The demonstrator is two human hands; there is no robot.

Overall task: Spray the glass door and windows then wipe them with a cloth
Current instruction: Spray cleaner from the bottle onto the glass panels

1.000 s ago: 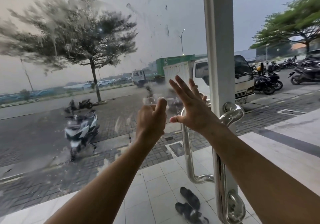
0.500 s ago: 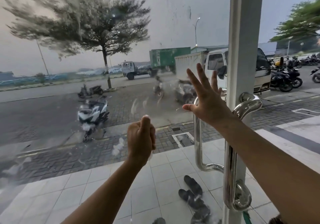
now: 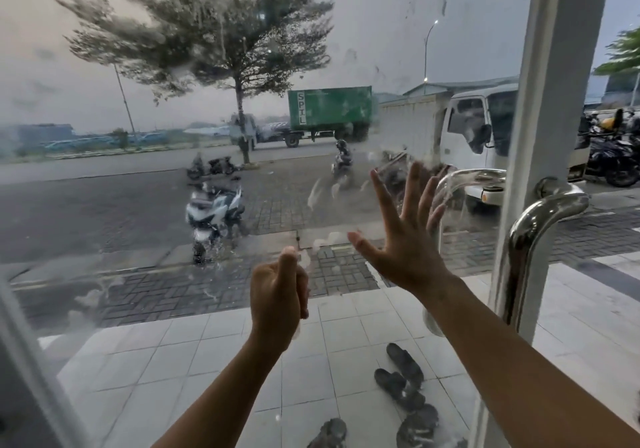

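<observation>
Forearms rise from the bottom edge toward the glass door (image 3: 145,184), which fills nearly the whole view straight ahead of the person. The left hand (image 3: 277,295) is balled into a fist with the thumb laid on top. A pale object (image 3: 296,332) peeps out under the heel of it, gripped inside the fingers, though I cannot make out what it is. The right hand (image 3: 405,246) is spread wide, fingers straight and fanned, palm toward the pane and holding nothing; whether the palm actually touches the glass I cannot tell.

The pane itself is wet and dirty-looking. Fine droplets speckle the upper half, long runs trail down through them, and milky smears and streaks sit around the two hands and low on the left. Everything seen through those patches is blurred.

Just right of the open hand stands a polished steel handle (image 3: 526,250), curved at the top and fixed to the pale upright frame (image 3: 554,66). A matching handle (image 3: 460,179) shows through the glass on the far side.

Outside, dark sandals (image 3: 401,375) lie scattered on pale floor tiles. Beyond them is brick paving with a white scooter (image 3: 211,212) parked on it, then a road. A tree (image 3: 207,42) stands at the kerb, a green container truck (image 3: 329,108) is behind it, and a white truck (image 3: 464,128) sits near the frame, with parked motorcycles (image 3: 613,149) to its right.
</observation>
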